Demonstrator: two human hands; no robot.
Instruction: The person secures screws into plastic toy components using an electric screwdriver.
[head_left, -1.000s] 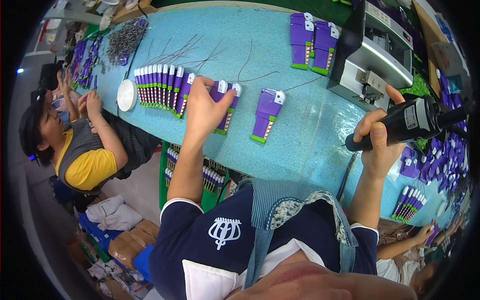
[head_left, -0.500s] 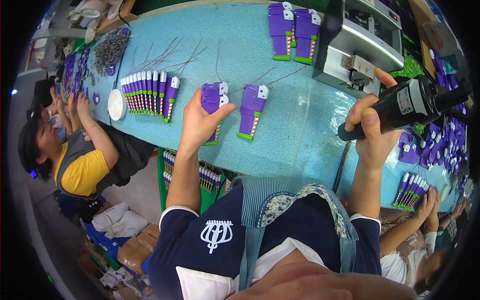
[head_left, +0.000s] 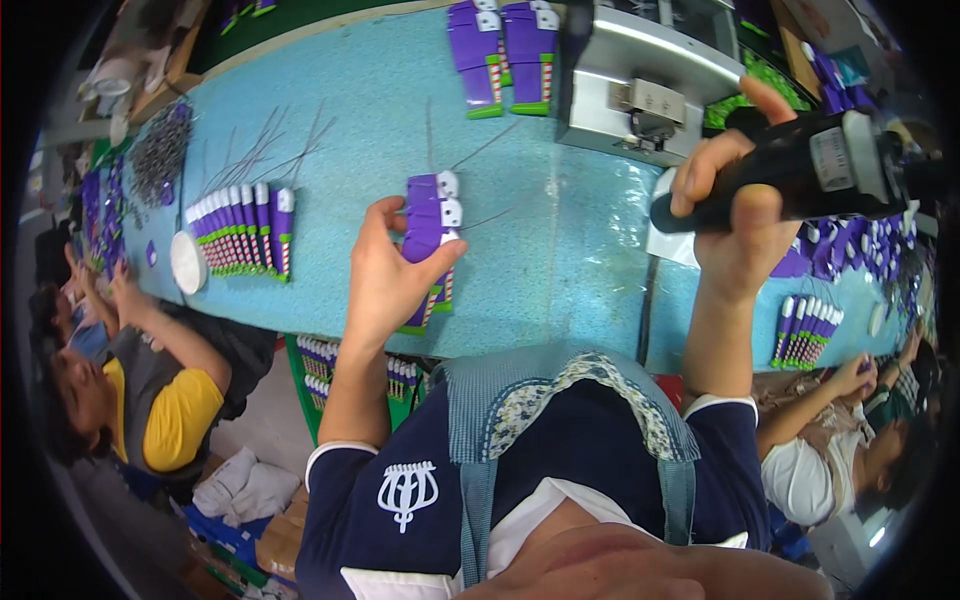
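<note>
My left hand is closed on purple plastic toy parts, its thumb on the right side and its fingers on the left. The parts overlap, with white rounded corners, red-and-white striped strips and green ends. Thin dark wires lead away from them over the blue tabletop. My right hand is wrapped round a black electric screwdriver, held tilted above the table. Its working tip cannot be made out.
A grey metal machine stands at the back, beside more purple parts. Left lie a row of wired parts, a white dish and a dark heap of small pieces. Co-workers sit at left and right.
My left hand has brought the parts it holds together with the part that lay apart to their right; they now overlap. The screwdriver stays in my right hand. The whole view has shifted.
</note>
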